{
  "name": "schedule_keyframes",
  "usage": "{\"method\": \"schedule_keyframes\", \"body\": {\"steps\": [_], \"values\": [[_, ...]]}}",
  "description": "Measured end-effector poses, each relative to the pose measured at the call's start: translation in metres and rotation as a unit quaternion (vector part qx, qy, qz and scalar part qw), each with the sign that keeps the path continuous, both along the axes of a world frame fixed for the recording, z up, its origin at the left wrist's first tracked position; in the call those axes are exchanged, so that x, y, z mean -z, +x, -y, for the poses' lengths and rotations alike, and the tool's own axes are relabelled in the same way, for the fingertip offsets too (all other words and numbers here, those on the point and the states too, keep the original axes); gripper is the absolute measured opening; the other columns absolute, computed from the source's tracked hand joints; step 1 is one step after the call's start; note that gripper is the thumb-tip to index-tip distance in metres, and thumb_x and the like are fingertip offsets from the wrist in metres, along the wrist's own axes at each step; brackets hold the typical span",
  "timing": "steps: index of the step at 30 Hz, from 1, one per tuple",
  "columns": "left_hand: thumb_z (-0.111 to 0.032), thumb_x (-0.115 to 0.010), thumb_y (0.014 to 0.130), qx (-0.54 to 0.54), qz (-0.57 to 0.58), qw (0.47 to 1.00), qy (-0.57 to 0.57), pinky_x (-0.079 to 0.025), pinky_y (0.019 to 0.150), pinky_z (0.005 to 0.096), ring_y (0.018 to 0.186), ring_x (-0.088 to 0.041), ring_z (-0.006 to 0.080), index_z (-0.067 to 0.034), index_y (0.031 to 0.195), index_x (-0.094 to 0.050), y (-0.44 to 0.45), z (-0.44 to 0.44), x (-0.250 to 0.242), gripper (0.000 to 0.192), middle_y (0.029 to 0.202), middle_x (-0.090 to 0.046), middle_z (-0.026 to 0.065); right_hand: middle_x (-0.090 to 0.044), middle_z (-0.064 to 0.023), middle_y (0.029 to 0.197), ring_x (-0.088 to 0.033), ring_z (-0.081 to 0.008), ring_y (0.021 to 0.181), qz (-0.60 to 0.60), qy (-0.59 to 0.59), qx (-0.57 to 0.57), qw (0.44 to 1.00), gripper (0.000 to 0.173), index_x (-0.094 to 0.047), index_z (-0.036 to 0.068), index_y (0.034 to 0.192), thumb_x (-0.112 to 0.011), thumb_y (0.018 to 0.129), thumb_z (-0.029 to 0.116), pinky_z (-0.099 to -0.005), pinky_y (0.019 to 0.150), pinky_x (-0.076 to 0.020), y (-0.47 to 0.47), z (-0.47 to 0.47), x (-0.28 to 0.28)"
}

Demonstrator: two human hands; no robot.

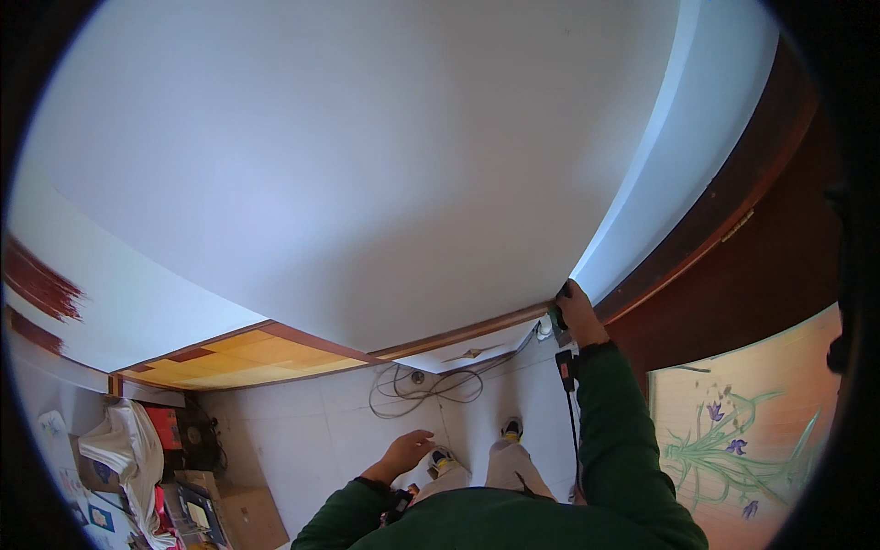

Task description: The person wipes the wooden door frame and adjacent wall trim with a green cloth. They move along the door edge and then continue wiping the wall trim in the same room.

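Observation:
My right hand [583,317] is closed around a dark handheld tool [561,306], mostly hidden by the fingers. It is held up against the inner corner of the white wall [412,172], at the end of the brown wooden trim [474,333]. Just below that hand hangs a black device with a cord [566,371]; whether it joins the tool I cannot tell. My left hand [410,452] is held low in front of my body, fingers loosely extended with nothing in them.
A grey cable [426,393] lies coiled on the tiled floor [295,426]. To the right stand a dark wooden door [729,295] and its frame. Cardboard boxes [251,515] and a draped white cloth [130,440] are at lower left. Yellow patterned tiles [254,354] line the lower wall.

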State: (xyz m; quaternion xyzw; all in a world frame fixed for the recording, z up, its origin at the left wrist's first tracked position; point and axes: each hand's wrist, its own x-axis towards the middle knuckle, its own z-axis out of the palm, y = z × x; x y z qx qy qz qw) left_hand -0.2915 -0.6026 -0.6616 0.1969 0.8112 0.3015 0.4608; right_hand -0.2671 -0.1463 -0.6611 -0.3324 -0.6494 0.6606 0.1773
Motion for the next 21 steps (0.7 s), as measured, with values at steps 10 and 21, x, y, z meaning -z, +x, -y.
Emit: {"method": "schedule_keyframes", "body": {"steps": [10, 21], "values": [[-0.027, -0.058, 0.092, 0.085, -0.088, 0.992, 0.009, -0.051, 0.080, 0.0355, 0.092, -0.065, 0.0276, -0.003, 0.117, -0.060, 0.004, -0.017, 0.001, 0.034, 0.106, -0.066, 0.0152, -0.063, -0.0126, 0.106, -0.059, -0.0214, 0.093, 0.031, 0.102, -0.030, 0.994, 0.045, -0.052, -0.003, 0.123, -0.049, 0.078, -0.005, -0.0316, 0.083, -0.0476, 0.005, -0.040, -0.013], [-0.031, -0.054, 0.090, 0.075, -0.030, 0.997, -0.020, -0.049, 0.086, 0.0385, 0.100, -0.061, 0.0331, -0.003, 0.112, -0.063, 0.021, -0.012, -0.002, 0.036, 0.108, -0.065, 0.0166, -0.063, -0.0133, 0.104, -0.060, -0.0204, 0.090, -0.003, -0.044, -0.011, 0.999, 0.042, -0.052, -0.003, 0.120, -0.047, 0.079, -0.006, -0.0300, 0.077, -0.0482, -0.014, -0.013, -0.006]]}}
